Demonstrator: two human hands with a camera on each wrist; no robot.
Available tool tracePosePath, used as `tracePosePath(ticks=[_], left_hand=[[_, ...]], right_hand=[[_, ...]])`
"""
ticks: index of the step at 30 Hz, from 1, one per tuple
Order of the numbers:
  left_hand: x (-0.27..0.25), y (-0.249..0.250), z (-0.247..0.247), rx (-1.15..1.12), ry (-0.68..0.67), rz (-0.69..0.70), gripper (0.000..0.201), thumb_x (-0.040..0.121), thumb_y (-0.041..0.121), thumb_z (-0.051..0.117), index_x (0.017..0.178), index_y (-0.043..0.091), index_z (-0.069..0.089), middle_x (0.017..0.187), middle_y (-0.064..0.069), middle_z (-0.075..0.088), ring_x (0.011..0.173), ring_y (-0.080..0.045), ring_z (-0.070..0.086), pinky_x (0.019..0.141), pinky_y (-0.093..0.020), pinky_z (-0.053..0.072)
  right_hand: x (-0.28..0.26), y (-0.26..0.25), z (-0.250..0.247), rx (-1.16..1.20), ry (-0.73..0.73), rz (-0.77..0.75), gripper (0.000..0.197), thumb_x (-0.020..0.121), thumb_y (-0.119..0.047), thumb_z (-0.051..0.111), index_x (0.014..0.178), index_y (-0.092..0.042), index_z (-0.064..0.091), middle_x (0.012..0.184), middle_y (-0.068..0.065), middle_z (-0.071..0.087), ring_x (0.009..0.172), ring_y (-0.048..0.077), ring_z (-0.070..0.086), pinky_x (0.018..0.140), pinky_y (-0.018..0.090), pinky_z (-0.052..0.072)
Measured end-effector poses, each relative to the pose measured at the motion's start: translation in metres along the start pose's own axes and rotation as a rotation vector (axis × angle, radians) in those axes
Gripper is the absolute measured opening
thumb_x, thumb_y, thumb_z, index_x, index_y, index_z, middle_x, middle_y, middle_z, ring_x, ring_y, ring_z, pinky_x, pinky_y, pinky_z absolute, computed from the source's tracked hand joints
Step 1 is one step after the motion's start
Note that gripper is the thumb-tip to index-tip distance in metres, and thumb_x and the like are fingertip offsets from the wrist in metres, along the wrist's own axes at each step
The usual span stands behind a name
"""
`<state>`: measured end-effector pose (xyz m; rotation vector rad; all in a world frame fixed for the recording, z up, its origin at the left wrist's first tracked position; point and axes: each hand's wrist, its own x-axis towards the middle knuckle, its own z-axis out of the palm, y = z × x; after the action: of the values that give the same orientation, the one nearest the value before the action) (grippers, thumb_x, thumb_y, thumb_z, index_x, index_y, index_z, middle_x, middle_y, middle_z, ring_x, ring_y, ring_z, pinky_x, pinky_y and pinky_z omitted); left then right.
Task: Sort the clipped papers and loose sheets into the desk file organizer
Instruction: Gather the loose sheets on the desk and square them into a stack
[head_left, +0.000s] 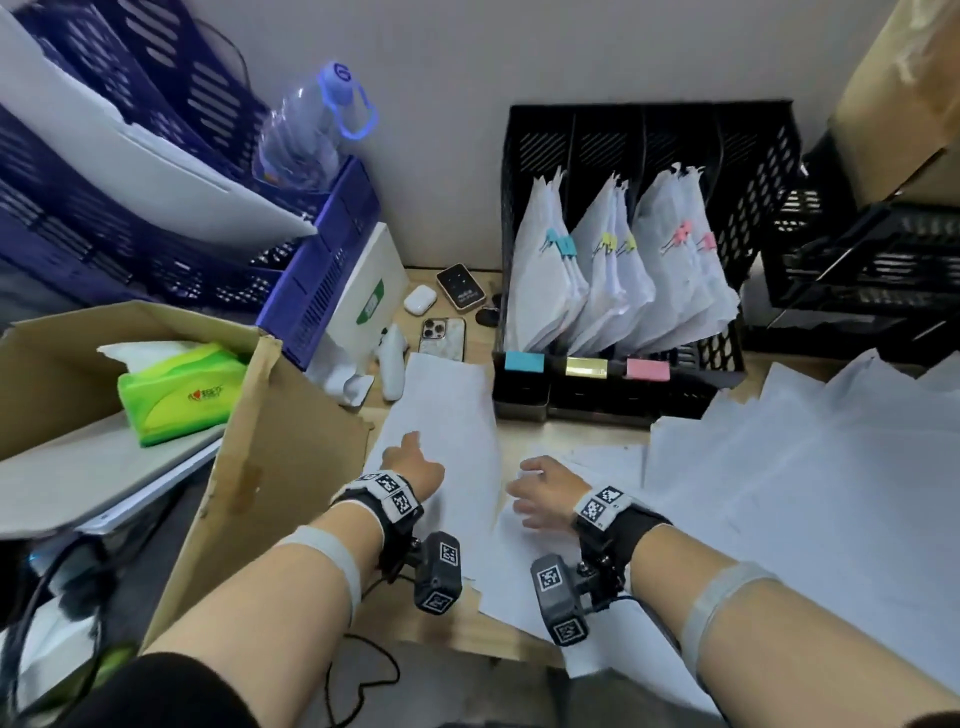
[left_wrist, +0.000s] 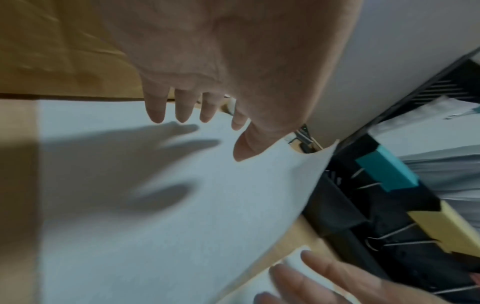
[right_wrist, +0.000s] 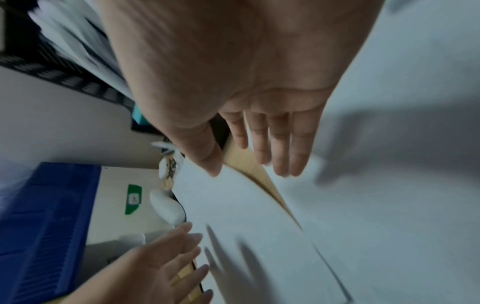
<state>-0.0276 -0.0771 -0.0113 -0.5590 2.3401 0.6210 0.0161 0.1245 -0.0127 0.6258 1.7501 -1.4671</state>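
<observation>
A black file organizer (head_left: 753, 223) stands at the back of the desk with clipped paper bundles in three slots: blue clips (head_left: 561, 243), yellow clips (head_left: 618, 243), pink clips (head_left: 685, 236). Blue, yellow and pink labels (head_left: 587, 367) mark its front. A loose white sheet (head_left: 447, 415) lies in front of me. My left hand (head_left: 410, 462) hovers over it with fingers spread, holding nothing. My right hand (head_left: 540, 491) hovers flat over other loose sheets (head_left: 810, 478), also holding nothing. In the wrist views both palms face down, with the left fingers (left_wrist: 182, 109) and the right fingers (right_wrist: 283, 148) straight above the paper.
A cardboard box (head_left: 249, 441) with a green tissue pack (head_left: 176, 392) stands to the left. Blue crates (head_left: 130, 218), a water bottle (head_left: 311, 135), a phone (head_left: 443, 339), an earbud case (head_left: 420, 300) and a white device (head_left: 393, 364) sit behind the sheet. Black crates (head_left: 857, 260) stand at right.
</observation>
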Motion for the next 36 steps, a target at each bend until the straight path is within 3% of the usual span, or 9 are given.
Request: tracePosePath(ticks=[4,7,9,12,18,23,25,29,36], left_hand=[[0.004,-0.027,0.004,0.042,-0.014,0.057,0.068,0.09,0.016,0.046,0.154,0.021,0.024,0.153,-0.011,0.042,0.131,-0.034,0.051,0.102,-0.037,0.045],[0.003,-0.033,0.003,-0.022,-0.038,0.057,0.06,0.092,0.015,0.046,0.15,0.02,0.03,0.154,-0.004,0.044,0.131,-0.03,0.052,0.101,-0.032,0.042],[0.005,-0.036,0.002,-0.072,-0.038,0.052,0.056,0.092,0.016,0.049,0.146,0.019,0.034,0.154,-0.002,0.046,0.131,-0.028,0.052,0.102,-0.031,0.042],[0.007,-0.034,-0.001,-0.134,0.041,0.08,0.062,0.088,0.02,0.061,0.144,0.016,0.033,0.149,-0.01,0.047,0.128,-0.031,0.053,0.102,-0.035,0.043],[0.002,0.002,-0.001,-0.435,0.062,0.202,0.12,0.064,0.042,0.088,0.152,0.02,0.01,0.149,-0.015,0.045,0.134,-0.035,0.048,0.112,-0.046,0.04],[-0.017,0.063,0.027,-0.418,-0.056,0.397,0.118,0.061,0.045,0.093,0.151,0.017,0.022,0.145,-0.008,0.05,0.127,-0.027,0.055,0.111,-0.046,0.043],[-0.028,0.09,0.044,-0.408,-0.155,0.395,0.105,0.065,0.045,0.09,0.145,0.015,0.029,0.13,-0.01,0.063,0.11,-0.025,0.065,0.103,-0.045,0.05],[-0.061,0.134,0.086,-0.246,-0.316,0.511,0.044,0.086,0.029,0.076,0.121,0.009,0.057,0.108,-0.011,0.071,0.087,-0.021,0.073,0.08,-0.034,0.057],[-0.099,0.208,0.157,0.002,-0.529,0.624,0.016,0.093,0.021,0.067,0.104,0.013,0.059,0.095,-0.009,0.065,0.081,-0.021,0.067,0.07,-0.029,0.051]], right_hand=[[0.008,-0.001,0.034,-0.069,0.054,-0.089,0.046,0.088,-0.009,0.059,0.133,-0.005,0.048,0.104,0.011,0.061,0.085,0.026,0.061,0.072,0.032,0.049],[0.008,-0.004,0.044,-0.309,0.161,-0.192,0.02,0.085,-0.017,0.057,0.102,-0.015,0.067,0.091,0.004,0.069,0.081,0.025,0.058,0.066,0.024,0.044],[0.004,-0.004,0.046,-0.426,0.191,-0.214,0.014,0.084,-0.02,0.054,0.072,-0.021,0.061,0.064,-0.004,0.058,0.067,0.024,0.053,0.052,0.022,0.037],[-0.006,-0.002,0.038,-0.464,0.236,-0.229,0.029,0.085,-0.018,0.051,0.056,-0.021,0.048,0.052,-0.005,0.046,0.052,0.018,0.043,0.047,0.022,0.029],[-0.046,0.014,-0.026,-0.48,0.379,-0.182,0.028,0.085,-0.006,0.041,0.096,-0.004,0.066,0.088,0.012,0.067,0.078,0.029,0.058,0.063,0.027,0.041],[-0.086,0.049,-0.087,-0.377,0.515,-0.078,0.022,0.087,-0.011,0.044,0.096,-0.017,0.063,0.098,0.008,0.066,0.09,0.029,0.061,0.076,0.029,0.048],[-0.102,0.07,-0.108,-0.277,0.591,-0.042,0.02,0.087,-0.011,0.046,0.097,-0.012,0.063,0.098,0.008,0.065,0.092,0.029,0.061,0.08,0.03,0.048],[-0.133,0.113,-0.15,-0.104,0.739,0.026,0.025,0.09,-0.007,0.05,0.108,-0.001,0.066,0.102,0.01,0.065,0.09,0.023,0.056,0.077,0.025,0.044],[-0.167,0.178,-0.231,0.175,0.902,0.198,0.032,0.093,-0.011,0.047,0.123,-0.003,0.058,0.121,0.011,0.061,0.098,0.024,0.053,0.084,0.024,0.039]])
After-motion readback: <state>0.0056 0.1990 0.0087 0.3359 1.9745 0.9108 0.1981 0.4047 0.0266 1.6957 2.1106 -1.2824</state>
